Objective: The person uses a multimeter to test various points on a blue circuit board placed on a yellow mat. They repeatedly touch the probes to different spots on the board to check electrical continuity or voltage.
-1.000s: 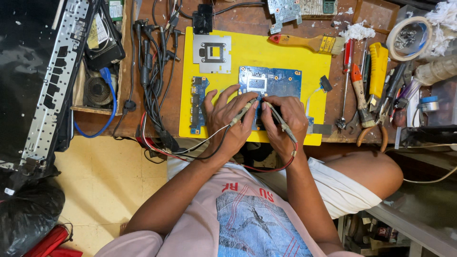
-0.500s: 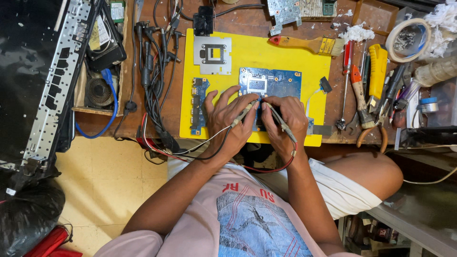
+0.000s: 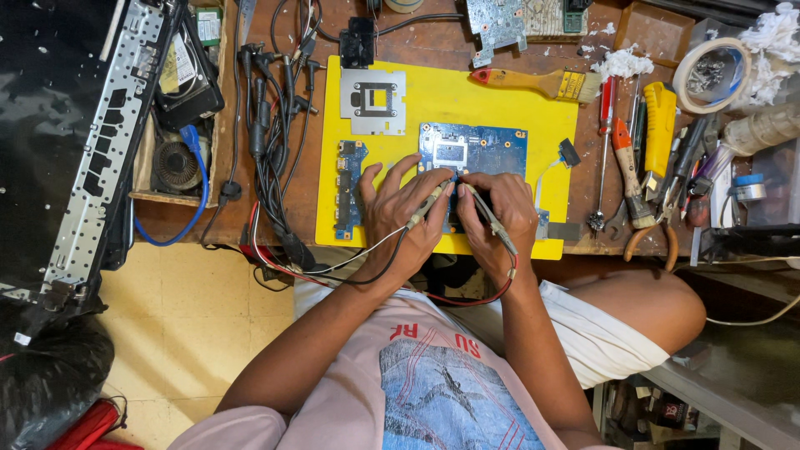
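While nothing at the desk [image 3: 433, 48] had moved from half a second earlier, I watched from the side and read it as a steady hold, the probing kept on one spot.

Far left, a long perforated metal panel [image 3: 100, 158] lay slanted off the desk edge. Next to it an open wooden tray [image 3: 143, 162] held a small round fan [image 3: 177, 165], a flat black drive-like unit [image 3: 187, 75] and a looping blue cable. A bundle of black cables [image 3: 267, 125] hung beside the tray.

On the yellow mat [image 3: 433, 104] lay a narrow blue board [image 3: 346, 187] and, above it, a square metal bracket [image 3: 372, 102]. The large blue circuit board [image 3: 483, 150] sat mid-mat, its near edge under the person's fingers.

The left hand [image 3: 400, 212] was clamped on a probe [image 3: 425, 208], its free fingers spread on the mat. The right hand [image 3: 500, 212], close beside it, pinched a second probe [image 3: 492, 221] with a red lead. Both tips met the board close together, the hands nearly touching.

Further right, a paintbrush [image 3: 533, 82] lay across the mat's top corner, with screwdrivers [image 3: 607, 150] and pliers [image 3: 646, 225] beyond it. A tape roll [image 3: 679, 79] served as a dish, with small screws [image 3: 707, 75] heaped inside its ring.
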